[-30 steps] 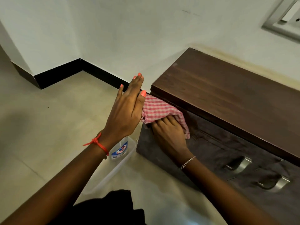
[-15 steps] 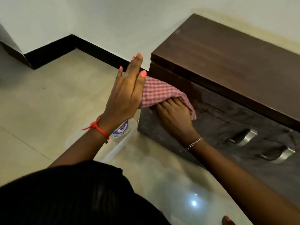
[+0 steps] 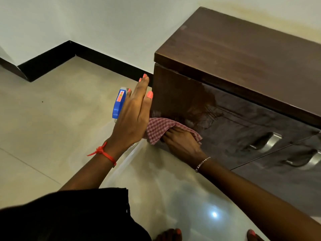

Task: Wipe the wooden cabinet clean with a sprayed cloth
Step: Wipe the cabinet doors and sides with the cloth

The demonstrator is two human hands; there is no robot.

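The pale tiled floor shines under a ceiling light, and the dark wooden cabinet stands on it against the white wall. All else sits around that cabinet. Its front carries two curved metal handles, and its lower near corner shows wet streaks.

At that corner the right hand lies low on the cabinet front, flat on a red-and-white checked cloth; its fingers are pressed together over the fabric, pushing it against the wood. The cloth wraps round the corner edge, close to the floor.

Just off the cabinet's side panel, the left hand is held upright with an open palm, fingers straight and close together, gripping nothing. I cannot tell whether it touches the cloth.

Beyond that hand, further from the cabinet, a blue spray bottle head shows, and a red thread circles the left wrist.
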